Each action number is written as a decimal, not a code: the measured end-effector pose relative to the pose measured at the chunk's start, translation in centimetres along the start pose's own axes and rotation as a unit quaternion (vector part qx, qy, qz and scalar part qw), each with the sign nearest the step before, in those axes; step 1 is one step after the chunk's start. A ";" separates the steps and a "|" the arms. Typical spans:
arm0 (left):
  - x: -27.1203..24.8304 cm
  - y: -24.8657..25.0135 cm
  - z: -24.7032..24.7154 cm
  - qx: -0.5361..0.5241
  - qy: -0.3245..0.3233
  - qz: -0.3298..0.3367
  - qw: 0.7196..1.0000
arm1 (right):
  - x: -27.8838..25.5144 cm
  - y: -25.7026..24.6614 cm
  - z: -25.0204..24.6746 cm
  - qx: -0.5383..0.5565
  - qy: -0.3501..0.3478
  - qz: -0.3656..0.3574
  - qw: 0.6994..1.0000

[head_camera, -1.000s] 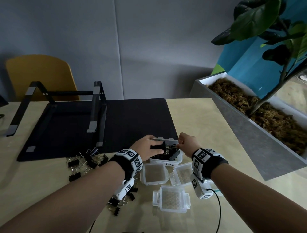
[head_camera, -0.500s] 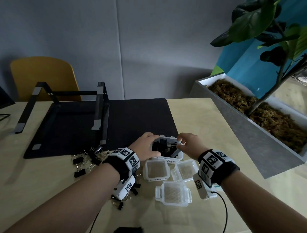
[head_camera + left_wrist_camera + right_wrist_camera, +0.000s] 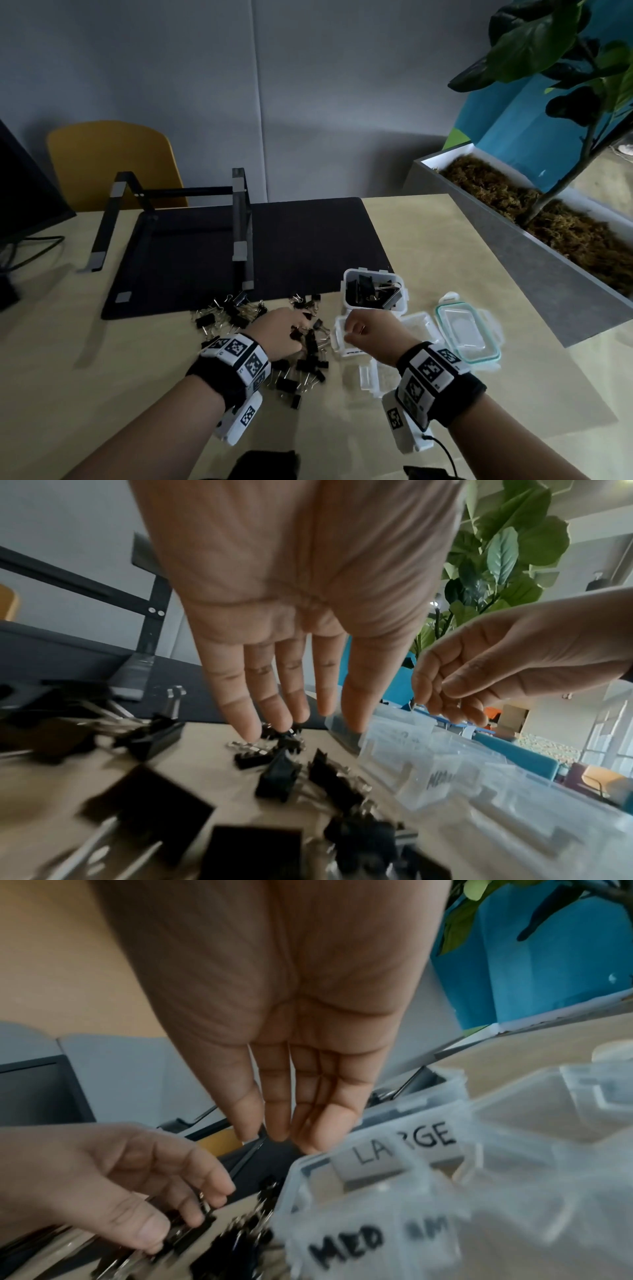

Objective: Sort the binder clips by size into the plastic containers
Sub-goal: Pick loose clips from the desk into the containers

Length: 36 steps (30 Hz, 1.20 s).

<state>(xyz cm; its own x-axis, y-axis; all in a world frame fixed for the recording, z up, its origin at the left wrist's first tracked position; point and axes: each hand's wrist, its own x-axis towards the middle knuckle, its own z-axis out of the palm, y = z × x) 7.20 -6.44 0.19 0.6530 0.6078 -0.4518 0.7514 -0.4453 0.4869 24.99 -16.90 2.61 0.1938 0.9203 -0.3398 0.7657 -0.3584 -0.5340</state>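
Loose black binder clips [image 3: 301, 363] of mixed sizes lie in a pile on the table. My left hand [image 3: 294, 325] is over the pile, and its straight fingers [image 3: 274, 718] touch small clips [image 3: 274, 750] without holding any. The clear container labelled LARGE [image 3: 373, 277] holds several big clips. My right hand [image 3: 349, 329] hovers over the container marked MED [image 3: 346, 1245], in front of the LARGE label [image 3: 404, 1148]. Its fingers [image 3: 277, 1123] hang relaxed and hold nothing.
A clear lid with a teal seal [image 3: 467, 329] lies right of the containers, and two more small clear boxes [image 3: 373, 377] sit nearby. A black mat with a laptop stand [image 3: 239, 219] lies behind the pile. A long grey planter [image 3: 534, 246] lines the table's right side.
Both hands have left the LARGE container. The left moved down and left onto the loose clip pile, and the right drew back over the MED container.
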 end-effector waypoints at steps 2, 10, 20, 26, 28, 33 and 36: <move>-0.8 -0.8 0.2 0.035 -0.011 -0.007 0.999 | -0.1 -0.7 1.7 -0.013 -0.010 -0.004 1.000; -2.8 -4.6 2.2 0.055 -0.005 -0.005 0.998 | 0.0 -2.7 6.9 -0.034 -0.010 0.044 0.998; -3.0 -5.6 2.5 0.042 0.035 0.046 0.997 | 2.0 -4.2 8.9 -0.062 0.016 0.073 0.995; -2.9 -6.0 2.6 0.034 0.061 0.062 0.996 | 2.6 -4.6 9.1 -0.078 0.015 0.087 0.993; -2.8 -6.0 2.6 0.030 0.074 0.065 0.995 | 2.6 -4.7 9.0 -0.078 0.024 0.087 0.993; -3.0 -6.3 2.8 0.086 0.098 0.006 0.991 | 2.3 -4.8 8.8 -0.073 0.027 0.084 0.993; -2.9 -6.2 3.0 0.069 0.114 -0.005 0.991 | 2.5 -4.9 8.8 -0.055 0.028 0.088 0.994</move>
<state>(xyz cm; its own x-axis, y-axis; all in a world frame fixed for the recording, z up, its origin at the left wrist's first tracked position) 0.90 -7.41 -3.80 0.6188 0.7388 -0.2671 0.7739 -0.5150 0.3685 16.33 -14.20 -2.38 0.3625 0.8534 -0.3745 0.7784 -0.4982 -0.3819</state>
